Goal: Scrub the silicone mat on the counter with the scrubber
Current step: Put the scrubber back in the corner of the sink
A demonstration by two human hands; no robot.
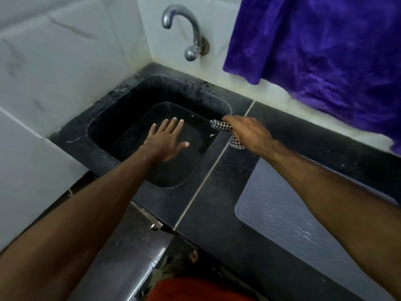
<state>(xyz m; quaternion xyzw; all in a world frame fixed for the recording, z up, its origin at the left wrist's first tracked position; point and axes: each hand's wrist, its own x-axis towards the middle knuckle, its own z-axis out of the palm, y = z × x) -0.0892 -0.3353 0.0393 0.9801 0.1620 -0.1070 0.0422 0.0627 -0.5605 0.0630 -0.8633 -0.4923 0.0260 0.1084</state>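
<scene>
Left hand [167, 141] is spread flat with fingers wide over the black sink [112, 118], right hand [246, 132] grips a checkered scrubber [218, 125] at the sink's edge, and the grey silicone mat [280, 213] lies on the counter [217, 213] under the right forearm.

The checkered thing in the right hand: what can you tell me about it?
The scrubber looks like a small crumpled pad of black-and-white checked mesh or cloth. The right hand grips it, fingers curled round, so only two bits show: one poking out past the fingers over the sink corner, one below the hand above the counter. It is not touching the grey mat. Whether it is wet cannot be told.
</scene>
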